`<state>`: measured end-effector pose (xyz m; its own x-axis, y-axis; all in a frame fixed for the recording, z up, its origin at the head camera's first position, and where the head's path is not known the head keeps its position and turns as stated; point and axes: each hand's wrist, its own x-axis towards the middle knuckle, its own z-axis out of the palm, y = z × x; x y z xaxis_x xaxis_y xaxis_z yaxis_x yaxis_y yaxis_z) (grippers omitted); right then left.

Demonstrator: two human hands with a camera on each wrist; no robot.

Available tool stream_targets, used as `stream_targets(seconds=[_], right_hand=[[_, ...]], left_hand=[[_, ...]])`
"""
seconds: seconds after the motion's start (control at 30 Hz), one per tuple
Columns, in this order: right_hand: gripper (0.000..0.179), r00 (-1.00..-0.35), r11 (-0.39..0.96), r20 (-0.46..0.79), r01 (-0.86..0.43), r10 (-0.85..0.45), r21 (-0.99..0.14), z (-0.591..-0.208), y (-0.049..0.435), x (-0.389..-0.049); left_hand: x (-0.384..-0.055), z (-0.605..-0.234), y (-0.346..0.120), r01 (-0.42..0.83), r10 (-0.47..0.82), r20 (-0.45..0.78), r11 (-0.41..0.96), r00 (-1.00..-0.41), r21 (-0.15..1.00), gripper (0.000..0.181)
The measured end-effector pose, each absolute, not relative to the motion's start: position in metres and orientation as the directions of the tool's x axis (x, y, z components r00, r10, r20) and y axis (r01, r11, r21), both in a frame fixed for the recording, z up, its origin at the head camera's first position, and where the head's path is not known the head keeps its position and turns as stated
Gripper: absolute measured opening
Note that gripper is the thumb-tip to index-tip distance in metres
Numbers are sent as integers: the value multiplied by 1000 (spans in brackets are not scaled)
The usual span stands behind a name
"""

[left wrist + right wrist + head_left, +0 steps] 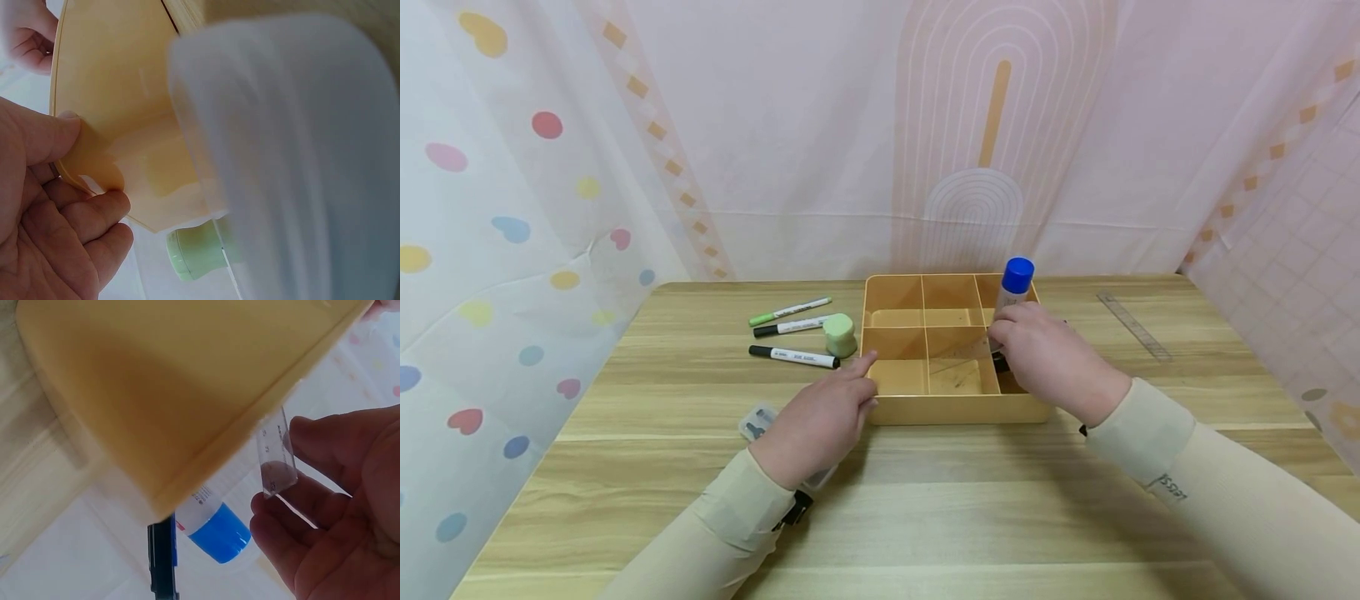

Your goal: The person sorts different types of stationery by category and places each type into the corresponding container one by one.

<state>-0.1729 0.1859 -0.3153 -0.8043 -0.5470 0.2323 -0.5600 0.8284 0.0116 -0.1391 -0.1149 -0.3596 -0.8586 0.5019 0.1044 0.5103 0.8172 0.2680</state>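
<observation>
From my remote post, I judge that the work is only partly done: the glue stick with a blue cap (1018, 277) stands upright in the right-hand part of the yellow divided box (958, 409), though I cannot tell in which compartment its foot rests. A dark object (162, 559) sticks up beside it in the right wrist view. Outside, on the tabletop (940, 525), the green marker (790, 311), two black-capped markers (793, 357) and the light green piece (840, 335) lie to the left of the box, the straight ruler (1133, 325) lies to the right, and the clear case (756, 419) is partly hidden under my left arm; if all these belong inside, much is left. My right hand (1056, 358) is nearly closed, pinching a thin transparent measuring piece (272, 447) between thumb and fingers, above the front compartments, and I think it is not yet released. I cannot tell whether its far end touches the box floor. My left hand (816, 417) is half closed at the near left corner of the box, the thumb on the front wall and the fingers around the side, gripping it.
</observation>
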Motion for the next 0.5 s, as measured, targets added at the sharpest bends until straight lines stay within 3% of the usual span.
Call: stream_targets(seconds=[0.5], right_hand=[[18,-843,870,376,-468,-385,-158,-289,219,-175]], left_hand=[[-139,-358,-115,508,499,103,820,-860,265,21]])
